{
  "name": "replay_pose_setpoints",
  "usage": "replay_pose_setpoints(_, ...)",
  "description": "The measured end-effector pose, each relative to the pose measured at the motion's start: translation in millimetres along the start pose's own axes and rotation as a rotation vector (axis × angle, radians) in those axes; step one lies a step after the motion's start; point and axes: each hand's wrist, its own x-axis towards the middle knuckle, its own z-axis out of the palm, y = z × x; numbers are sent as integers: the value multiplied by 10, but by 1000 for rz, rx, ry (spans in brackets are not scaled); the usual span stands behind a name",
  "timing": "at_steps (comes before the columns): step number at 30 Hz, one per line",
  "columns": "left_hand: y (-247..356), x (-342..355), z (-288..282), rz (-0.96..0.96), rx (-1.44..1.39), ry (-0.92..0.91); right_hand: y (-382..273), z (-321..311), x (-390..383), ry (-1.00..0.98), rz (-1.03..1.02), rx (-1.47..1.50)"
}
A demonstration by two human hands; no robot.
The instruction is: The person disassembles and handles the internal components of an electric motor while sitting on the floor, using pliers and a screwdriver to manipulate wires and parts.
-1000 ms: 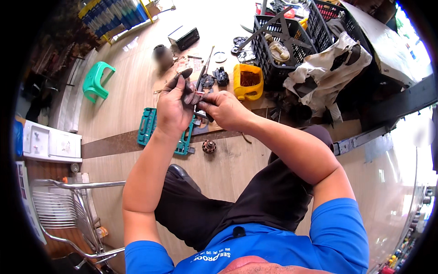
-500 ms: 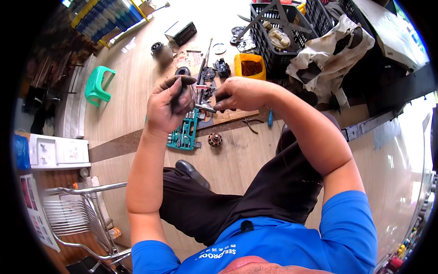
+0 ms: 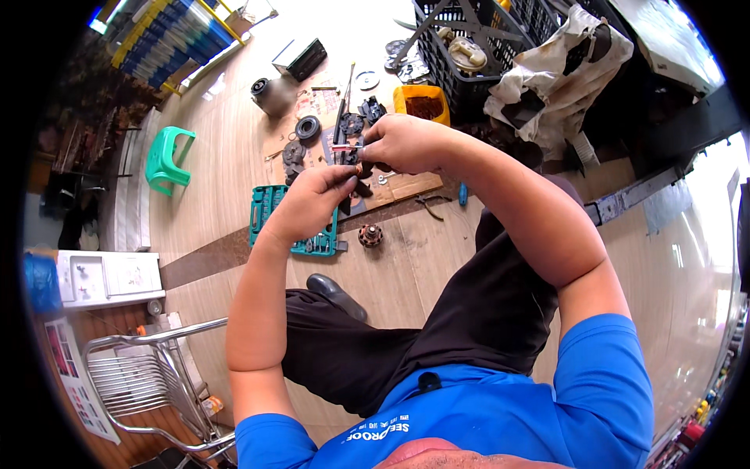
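Observation:
My left hand [image 3: 316, 195] pinches a small dark, partly coppery part [image 3: 358, 170], its detail hard to make out. My right hand [image 3: 398, 144] sits just above and right of it, closed around a red-and-clear screwdriver [image 3: 344, 148]. Below both, on cardboard [image 3: 414, 185], lie a black rubber ring [image 3: 307, 127], dark housings [image 3: 351, 123] and a long thin dark tool [image 3: 349, 78]. An open teal socket case [image 3: 266, 211], a round copper-and-black component [image 3: 370, 234], pliers [image 3: 430, 209] and a blue screwdriver [image 3: 463, 195] lie nearer me.
A green stool [image 3: 164, 158] stands left. Black crates [image 3: 469, 74], a cut yellow jug [image 3: 433, 117] and stained cloth [image 3: 523, 102] are at back right. A chrome chair [image 3: 133, 367] is lower left, a metal beam [image 3: 641, 180] right, a blurred canister [image 3: 273, 98] at back.
My left hand has moved down and slightly right, revealing the rubber ring and housings. My right hand has risen, the red screwdriver still in it. The view has shifted slightly.

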Motion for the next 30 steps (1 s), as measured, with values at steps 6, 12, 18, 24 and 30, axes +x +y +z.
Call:
replay_pose_setpoints(6, -65, 74, 121, 26, -220, 247, 37, 125, -4, -6, 114, 581)
replay_pose_setpoints(12, 1, 208, 178, 116, -871, 466, -40, 524, -39, -75, 15, 931)
replay_pose_setpoints(18, -68, 212, 50, 224, -1110, 476, 28, 588, 117, 25, -72, 555)
replay_pose_setpoints(24, -118, 149, -113, 263, -1176, 460, 16, 529, 39, 31, -132, 295)
replay_pose_setpoints(30, 59, 68, -106, 171, -1195, 286, 37, 419, 93, -12, -228, 80)
